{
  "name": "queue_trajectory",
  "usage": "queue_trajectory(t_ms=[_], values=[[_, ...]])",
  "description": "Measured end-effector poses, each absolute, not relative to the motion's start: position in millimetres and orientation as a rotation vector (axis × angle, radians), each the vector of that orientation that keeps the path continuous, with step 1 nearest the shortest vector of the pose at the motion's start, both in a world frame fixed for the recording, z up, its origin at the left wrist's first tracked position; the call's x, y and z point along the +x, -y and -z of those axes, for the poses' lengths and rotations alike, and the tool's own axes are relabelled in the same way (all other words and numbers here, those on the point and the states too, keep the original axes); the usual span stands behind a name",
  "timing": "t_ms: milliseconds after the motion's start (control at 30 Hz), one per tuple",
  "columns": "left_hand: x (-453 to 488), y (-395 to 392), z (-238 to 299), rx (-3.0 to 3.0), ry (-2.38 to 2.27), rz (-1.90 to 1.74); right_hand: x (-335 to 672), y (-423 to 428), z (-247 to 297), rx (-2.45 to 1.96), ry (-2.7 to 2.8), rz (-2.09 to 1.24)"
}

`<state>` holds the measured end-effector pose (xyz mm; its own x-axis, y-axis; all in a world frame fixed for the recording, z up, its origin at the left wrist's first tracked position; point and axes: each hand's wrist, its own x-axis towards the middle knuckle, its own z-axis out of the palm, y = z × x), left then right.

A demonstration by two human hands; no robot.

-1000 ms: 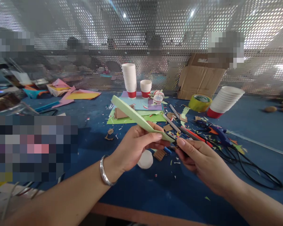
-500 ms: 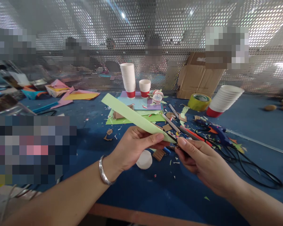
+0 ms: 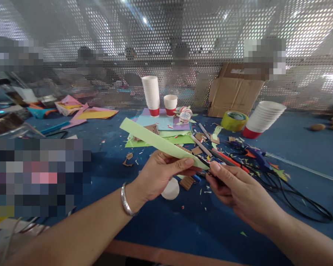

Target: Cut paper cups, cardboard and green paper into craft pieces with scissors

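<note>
My left hand (image 3: 166, 170) pinches a pale green paper strip (image 3: 147, 136) between thumb and fingers. The strip slants from its free end at upper left down toward my right hand (image 3: 233, 184). Closed in my right hand is a pair of dark scissors (image 3: 203, 161), mostly hidden by the fingers, its black blade against the strip's lower end. Whether the blades are apart cannot be made out. Below the hands lie a white round disc (image 3: 170, 188) and a piece of corrugated cardboard (image 3: 187, 183).
Paper scraps and cardboard bits litter the blue table (image 3: 211, 236). A glue gun (image 3: 259, 157) and its black cable (image 3: 299, 199) lie at right. Paper cup stacks (image 3: 151, 92), yellow tape (image 3: 234, 122) and a cardboard box (image 3: 233, 92) stand farther back, before a perforated metal screen (image 3: 161, 33).
The strip's free end has dipped slightly lower. Both hands keep their grip and have barely shifted, the left a touch to the right; the view has tilted very slightly.
</note>
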<state>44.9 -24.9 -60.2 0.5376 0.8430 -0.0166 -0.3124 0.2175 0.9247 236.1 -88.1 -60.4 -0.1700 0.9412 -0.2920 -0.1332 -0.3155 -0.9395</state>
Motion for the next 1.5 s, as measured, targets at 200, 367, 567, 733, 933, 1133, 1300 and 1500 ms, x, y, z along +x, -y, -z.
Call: queue_trajectory(t_ms=[200,367,567,733,933,1133,1300,1500], values=[[44.9,25.4,60.8,1.063,-0.597,-0.884,237.0,88.6,59.8,-1.227,1.033,-1.637],[44.4,23.9,63.5,1.067,-0.568,-0.874,237.1,88.1,58.9,-1.226,1.002,-1.665],[44.9,24.1,61.8,1.062,-0.531,-0.873,234.7,88.6,58.5,-1.223,0.981,-1.668],[44.9,23.5,64.0,1.08,-0.514,-0.848,233.3,88.4,57.8,-1.218,0.98,-1.664],[47.9,21.7,67.7,1.108,-0.512,-0.776,234.3,88.9,55.3,-1.28,1.009,-1.619],[47.9,21.5,66.1,1.109,-0.542,-0.764,234.7,89.0,60.0,-1.31,1.04,-1.561],[45.3,17.6,64.7,1.16,-0.569,-0.758,233.9,87.9,63.5,-1.293,1.062,-1.547],[50.3,16.2,66.0,1.165,-0.57,-0.711,231.6,87.9,62.7,-1.297,1.024,-1.535]])
